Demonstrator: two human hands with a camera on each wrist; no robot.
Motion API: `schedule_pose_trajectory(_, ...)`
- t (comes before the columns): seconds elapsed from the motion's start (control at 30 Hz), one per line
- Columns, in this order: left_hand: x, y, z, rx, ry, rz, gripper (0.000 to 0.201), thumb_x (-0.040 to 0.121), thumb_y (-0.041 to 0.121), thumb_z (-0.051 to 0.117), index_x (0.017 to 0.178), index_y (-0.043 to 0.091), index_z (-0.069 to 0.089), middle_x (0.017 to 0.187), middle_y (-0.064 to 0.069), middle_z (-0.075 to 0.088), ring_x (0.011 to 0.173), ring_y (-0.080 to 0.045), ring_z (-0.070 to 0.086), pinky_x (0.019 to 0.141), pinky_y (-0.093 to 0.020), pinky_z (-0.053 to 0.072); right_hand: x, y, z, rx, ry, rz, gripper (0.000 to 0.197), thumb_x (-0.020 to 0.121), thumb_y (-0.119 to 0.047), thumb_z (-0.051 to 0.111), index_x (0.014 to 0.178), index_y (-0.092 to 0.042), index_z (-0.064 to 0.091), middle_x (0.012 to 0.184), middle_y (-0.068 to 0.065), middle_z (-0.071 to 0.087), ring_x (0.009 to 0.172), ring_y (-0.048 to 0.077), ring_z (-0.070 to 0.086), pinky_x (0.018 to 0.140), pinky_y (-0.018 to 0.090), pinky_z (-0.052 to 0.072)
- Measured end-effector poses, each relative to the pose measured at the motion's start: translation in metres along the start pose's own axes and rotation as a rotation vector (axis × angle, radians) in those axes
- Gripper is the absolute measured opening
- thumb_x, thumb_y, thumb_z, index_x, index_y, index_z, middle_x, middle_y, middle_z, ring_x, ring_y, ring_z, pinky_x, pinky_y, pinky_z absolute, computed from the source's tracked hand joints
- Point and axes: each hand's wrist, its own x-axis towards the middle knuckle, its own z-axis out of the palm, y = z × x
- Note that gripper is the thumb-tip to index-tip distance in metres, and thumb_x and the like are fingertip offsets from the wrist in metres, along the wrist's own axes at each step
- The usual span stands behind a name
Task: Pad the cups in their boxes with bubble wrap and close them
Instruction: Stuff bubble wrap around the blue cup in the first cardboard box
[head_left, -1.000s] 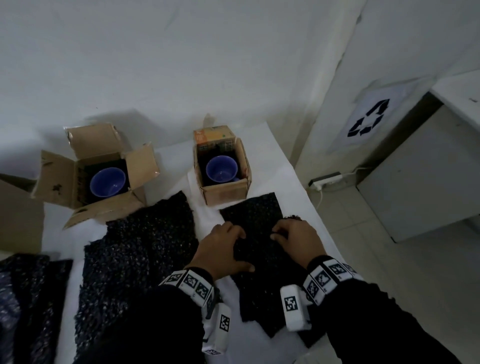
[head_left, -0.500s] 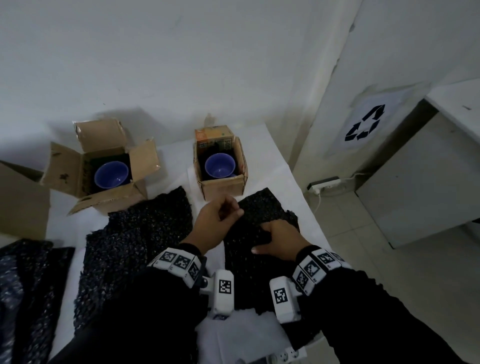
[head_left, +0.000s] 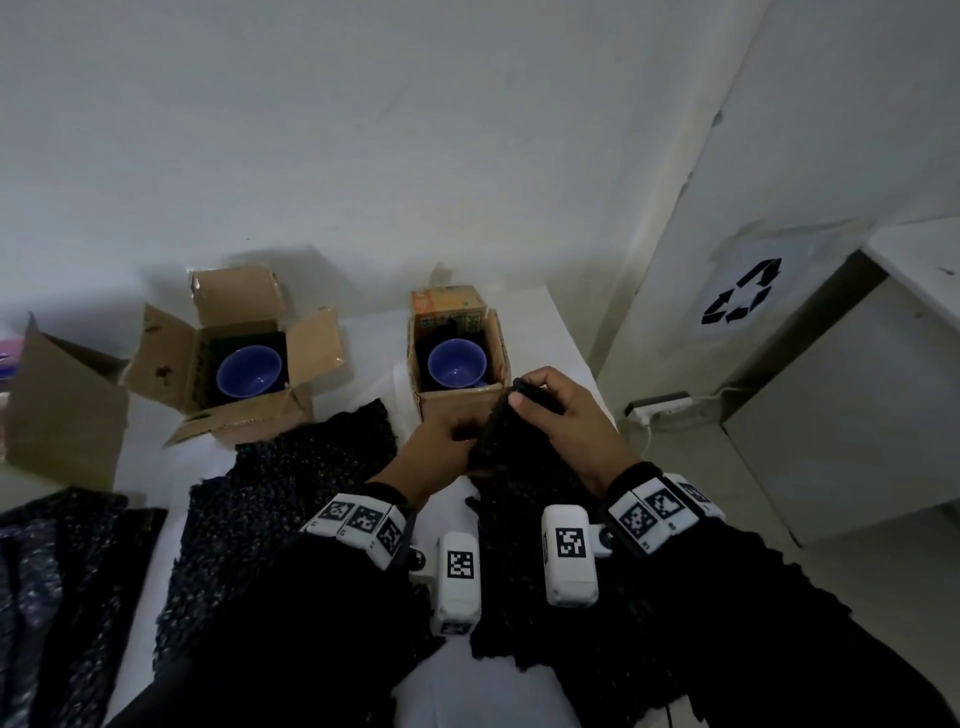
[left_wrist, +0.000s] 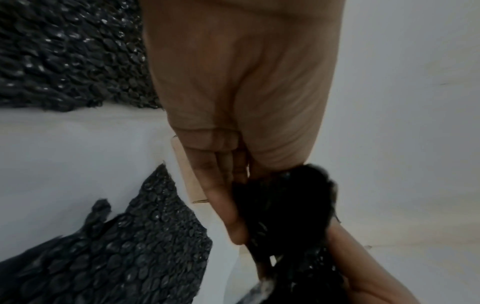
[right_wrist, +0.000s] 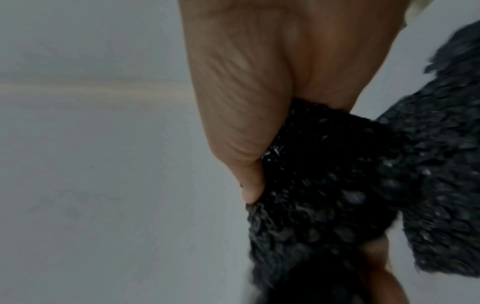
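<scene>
both my left hand (head_left: 441, 441) and right hand (head_left: 561, 415) pinch the black bubble wrap sheet (head_left: 524, 467); bunched loosely, it may snag the small brown cardboard box (head_left: 457, 402) at twelve o'clock

No word or number can be read anywhere. The one clear sign is a black recycling symbol (head_left: 738, 300) of three chasing arrows, printed on a white sheet (head_left: 789, 249) stuck to the wall at the far right. The right-hand box (head_left: 457, 402) has an orange far flap (head_left: 448, 307) with dark printed panels — too small and dim to make out. Black-and-white square code markers (head_left: 358, 519) stand on the white wristbands of both arms, and one more on each white wrist camera (head_left: 460, 566) — patterns, not letters.
</scene>
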Motion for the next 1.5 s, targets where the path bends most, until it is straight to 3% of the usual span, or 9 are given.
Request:
schedule_pose_trajectory(0.17, 0.024, -0.008, -0.037, 0.72, 0.358, 0.17, 0.021, 0.086, 0.022, 0.066, 0.107, 0.026, 0.065, 0.105, 0.003, 0.065, 0.095, -0.015, 0.059, 0.084, -0.035, 0.05, 0.049, -0.01, 0.001, -0.284, 0.299, -0.213, 0.029, 0.092, -0.009, 0.056, 0.119, -0.017, 0.063, 0.116, 0.002, 0.064, 0.11, 0.017, 0.058, 0.098, 0.029, 0.044)
schedule_pose_trajectory(0.27, 0.039, -0.016, -0.061, 1.052, 0.21, 0.189, 0.042, 0.085, 0.032, 0.065, 0.125, 0.02, 0.058, 0.126, -0.001, 0.057, 0.118, -0.025, 0.048, 0.096, -0.04, 0.043, 0.076, -0.015, 0.008, -0.585, 0.308, -0.434, 0.03, 0.088, -0.003, 0.054, 0.115, -0.014, 0.062, 0.109, 0.006, 0.065, 0.101, 0.022, 0.059, 0.087, 0.032, 0.047)
schedule_pose_trajectory(0.37, 0.044, -0.022, -0.068, 1.29, 0.193, 0.24, 0.04, 0.085, 0.035, 0.065, 0.123, 0.024, 0.06, 0.133, 0.003, 0.054, 0.131, -0.024, 0.04, 0.102, -0.041, 0.034, 0.095, -0.012, 0.019, -0.98, -0.013, -0.47, 0.023, 0.082, -0.005, 0.053, 0.099, -0.018, 0.062, 0.091, 0.008, 0.066, 0.083, 0.031, 0.06, 0.072, 0.035, 0.042)
schedule_pose_trajectory(0.5, 0.043, -0.033, -0.077, 1.234, 0.373, 0.333, 0.038, 0.074, 0.03, 0.074, 0.108, 0.023, 0.058, 0.119, 0.003, 0.057, 0.124, -0.024, 0.044, 0.096, -0.04, 0.034, 0.103, -0.003, 0.029, -1.383, -0.362, -0.313, 0.027, 0.089, -0.018, 0.047, 0.104, -0.031, 0.065, 0.096, -0.003, 0.072, 0.091, 0.021, 0.063, 0.101, 0.038, 0.026)
schedule_pose_trajectory(0.73, 0.05, -0.035, -0.076, 1.396, 0.316, 0.325, 0.052, 0.072, 0.036, 0.07, 0.122, 0.03, 0.056, 0.12, 0.007, 0.061, 0.122, -0.032, 0.043, 0.097, -0.05, 0.034, 0.112, -0.021, 0.046, -1.273, -0.517, -0.088, 0.05, 0.097, -0.049, 0.027, 0.079, -0.023, 0.065, 0.068, -0.008, 0.059, 0.083, 0.014, 0.055, 0.113, 0.049, 0.008)
schedule_pose_trajectory(0.9, 0.055, -0.035, -0.076, 1.47, 0.233, 0.263, 0.046, 0.073, 0.05, 0.063, 0.117, 0.038, 0.063, 0.128, 0.007, 0.054, 0.13, -0.036, 0.034, 0.103, -0.057, 0.022, 0.11, -0.02, 0.048, -1.381, -0.598, 0.01, 0.065, 0.094, -0.065, 0.018, 0.097, -0.027, 0.07, 0.094, -0.001, 0.06, 0.109, 0.017, 0.046, 0.106, 0.05, 0.014)
schedule_pose_trajectory(1.07, 0.058, -0.031, -0.076, 1.484, 0.211, 0.461, 0.039, 0.073, 0.045, 0.075, 0.108, 0.03, 0.067, 0.119, 0.008, 0.063, 0.13, -0.029, 0.039, 0.105, -0.06, 0.021, 0.102, -0.012, 0.023, -1.249, -0.287, -0.308, 0.054, 0.096, -0.062, 0.027, 0.077, -0.024, 0.06, 0.075, -0.005, 0.057, 0.074, 0.015, 0.053, 0.092, 0.043, 0.036)
schedule_pose_trajectory(1.2, 0.059, -0.031, -0.076, 1.441, 0.158, 0.544, 0.035, 0.074, 0.039, 0.076, 0.106, 0.029, 0.068, 0.108, 0.012, 0.069, 0.121, -0.022, 0.051, 0.105, -0.052, 0.024, 0.093, 0.0, 0.023, -1.328, -0.35, -0.252, 0.062, 0.095, -0.065, 0.013, 0.087, -0.029, 0.064, 0.09, -0.004, 0.064, 0.105, 0.013, 0.05, 0.106, 0.049, 0.016)
schedule_pose_trajectory(1.5, 0.065, -0.019, -0.07, 1.568, 0.037, 0.193, 0.057, 0.078, 0.063, 0.053, 0.121, 0.026, 0.059, 0.124, -0.004, 0.039, 0.123, -0.03, 0.03, 0.108, -0.055, 0.014, 0.095, 0.0, 0.032, -1.288, -0.49, -0.105, 0.077, 0.091, -0.071, 0.007, 0.098, -0.031, 0.073, 0.101, -0.006, 0.063, 0.122, 0.016, 0.032, 0.108, 0.053, 0.009)
